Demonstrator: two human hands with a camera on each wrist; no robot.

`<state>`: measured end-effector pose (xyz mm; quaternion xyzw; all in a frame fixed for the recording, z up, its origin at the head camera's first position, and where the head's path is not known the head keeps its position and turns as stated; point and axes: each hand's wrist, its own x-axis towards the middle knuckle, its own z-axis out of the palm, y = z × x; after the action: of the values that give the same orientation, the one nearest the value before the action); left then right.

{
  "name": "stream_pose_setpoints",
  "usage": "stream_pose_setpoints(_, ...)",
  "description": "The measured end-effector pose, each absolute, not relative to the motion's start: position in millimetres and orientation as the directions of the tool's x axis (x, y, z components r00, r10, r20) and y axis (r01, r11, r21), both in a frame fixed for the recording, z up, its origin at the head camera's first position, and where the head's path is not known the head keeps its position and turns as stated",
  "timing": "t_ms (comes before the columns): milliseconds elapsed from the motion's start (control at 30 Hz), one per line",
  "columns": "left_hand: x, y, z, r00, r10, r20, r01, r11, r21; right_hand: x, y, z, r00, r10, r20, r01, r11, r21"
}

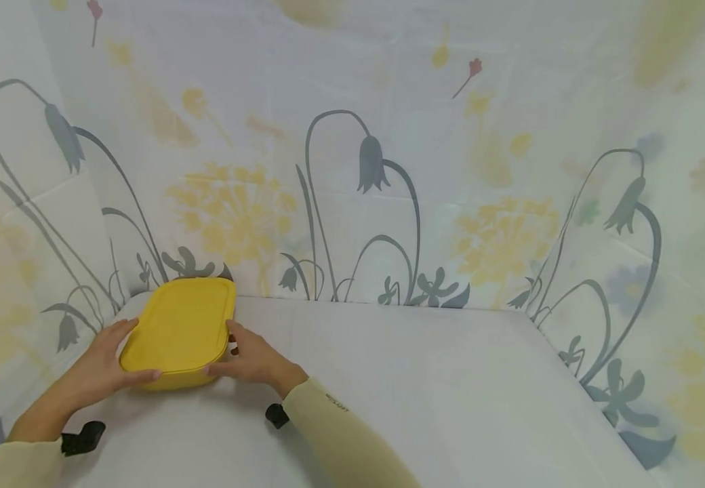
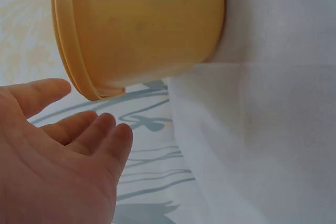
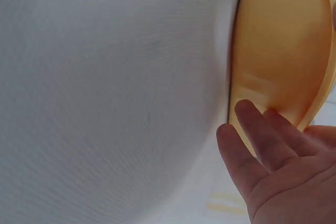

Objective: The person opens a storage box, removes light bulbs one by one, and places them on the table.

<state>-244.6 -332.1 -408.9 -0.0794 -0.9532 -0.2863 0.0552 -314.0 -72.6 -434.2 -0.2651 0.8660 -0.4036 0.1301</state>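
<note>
A curtained-off space: flower-printed sheeting (image 1: 383, 224) rises behind the white-covered bench (image 1: 450, 393) and along its left and right sides. Whether it belongs to a home, a studio or a workplace cannot be told.

lidded box (image 1: 182, 325): solid yellow | table covering (image 1: 426, 386): plain white | backdrop cloth (image 1: 389, 74): white, printed grey drooping bellflowers (image 1: 371, 163), yellow blooms (image 1: 236, 210), small red blossoms (image 1: 475, 67) | right sleeve (image 1: 352, 440): beige, dark lettering | wrist cameras (image 1: 87, 438): black
</note>
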Motion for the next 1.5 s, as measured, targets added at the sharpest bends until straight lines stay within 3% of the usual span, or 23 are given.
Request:
stream_pose_setpoints(300, -245.9, -335.3, -410.3, -0.984, 0.132, 0.119, 0.177, 0.784, 0.596, -312.0, -75.4, -428.9, -0.865, -0.500, -0.030, -0.264, 0.507, -0.821)
stream_pose_setpoints(667, -249.0, -339.9, -412.0, -0.990, 0.129, 0.051, 0.133, 0.784, 0.606, -314.1, -82.9, -428.5, -0.904, -0.427, 0.014, -0.252, 0.507, -0.824)
stream_pose_setpoints(1267, -254.1, -330.3, -420.7, -0.991, 0.103, 0.090, 0.136, 0.746, 0.652, -315.2, -73.2, -429.9, -0.918, -0.393, 0.047, -0.251, 0.487, -0.837)
stream_pose_setpoints(1500, -250.1, -323.4, -422.3, -0.988, 0.097, 0.120, 0.151, 0.770, 0.620, -314.0, -65.8, -429.3, -0.911, -0.410, 0.042, -0.253, 0.478, -0.841)
